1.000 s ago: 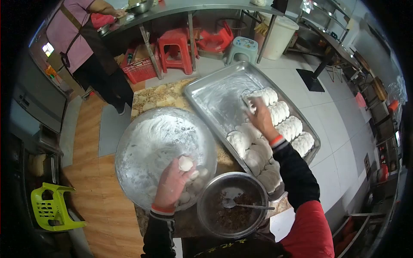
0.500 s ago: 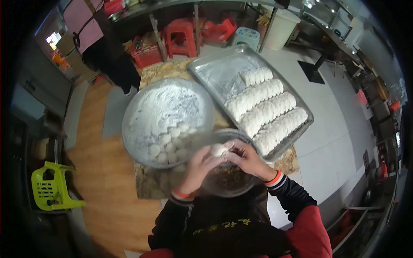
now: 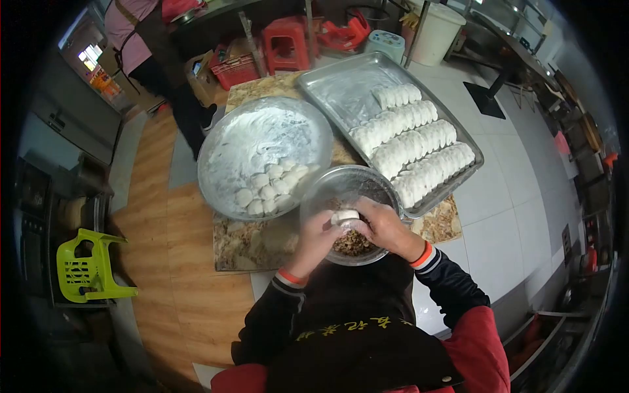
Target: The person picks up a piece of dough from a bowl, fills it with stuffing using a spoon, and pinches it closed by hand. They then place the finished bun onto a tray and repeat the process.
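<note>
My left hand [image 3: 319, 237] and my right hand [image 3: 383, 226] meet over a metal bowl [image 3: 316, 191], both closed around a small white piece of dough [image 3: 344, 215]. Inside the bowl, dark brown minced filling [image 3: 354, 245] shows below my fingers. To the left stands a wide, floured metal basin [image 3: 252, 134], with several round dough pieces [image 3: 267, 191] gathered on its near right side. Beyond the bowl, a rectangular metal tray [image 3: 337, 82] carries rows of white, floured dumplings [image 3: 413, 149].
The basin, bowl and tray rest on a stone-patterned table [image 3: 242, 247]. Another person [image 3: 154, 65] stands at the far left by a counter. A green plastic chair [image 3: 85, 268] is on the left. Red stools [image 3: 286, 42] and a white bucket [image 3: 438, 36] stand behind.
My view has shifted, so the table sits higher in the frame. My hands still hold the dough, now lower over the bowl, with more filling visible. The other person's legs have moved.
</note>
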`<state>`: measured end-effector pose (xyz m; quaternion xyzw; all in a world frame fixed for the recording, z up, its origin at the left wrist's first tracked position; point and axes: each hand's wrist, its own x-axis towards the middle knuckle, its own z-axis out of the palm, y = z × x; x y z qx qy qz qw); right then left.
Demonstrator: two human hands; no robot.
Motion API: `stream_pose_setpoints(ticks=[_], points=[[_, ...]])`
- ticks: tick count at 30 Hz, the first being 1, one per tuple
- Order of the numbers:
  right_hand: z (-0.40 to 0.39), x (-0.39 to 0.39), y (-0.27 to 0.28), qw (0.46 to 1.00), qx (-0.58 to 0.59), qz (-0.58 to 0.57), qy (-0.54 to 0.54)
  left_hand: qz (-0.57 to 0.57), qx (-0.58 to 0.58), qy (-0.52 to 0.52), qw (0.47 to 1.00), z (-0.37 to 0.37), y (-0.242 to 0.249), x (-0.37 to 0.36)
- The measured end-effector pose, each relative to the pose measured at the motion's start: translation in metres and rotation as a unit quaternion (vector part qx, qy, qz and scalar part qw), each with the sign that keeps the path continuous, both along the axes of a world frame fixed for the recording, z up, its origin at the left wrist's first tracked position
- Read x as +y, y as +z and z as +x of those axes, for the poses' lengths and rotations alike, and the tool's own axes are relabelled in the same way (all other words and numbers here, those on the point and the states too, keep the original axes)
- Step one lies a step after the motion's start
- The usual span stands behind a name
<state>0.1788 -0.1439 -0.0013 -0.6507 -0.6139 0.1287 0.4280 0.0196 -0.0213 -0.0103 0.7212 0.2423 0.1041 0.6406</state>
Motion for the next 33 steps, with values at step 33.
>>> stream_pose_setpoints(ticks=[33], points=[[0.007, 0.019, 0.009, 1.000, -0.011, 0.005, -0.001, -0.288, -0.139, 0.015, 0.948, 0.006, 0.004, 0.003]])
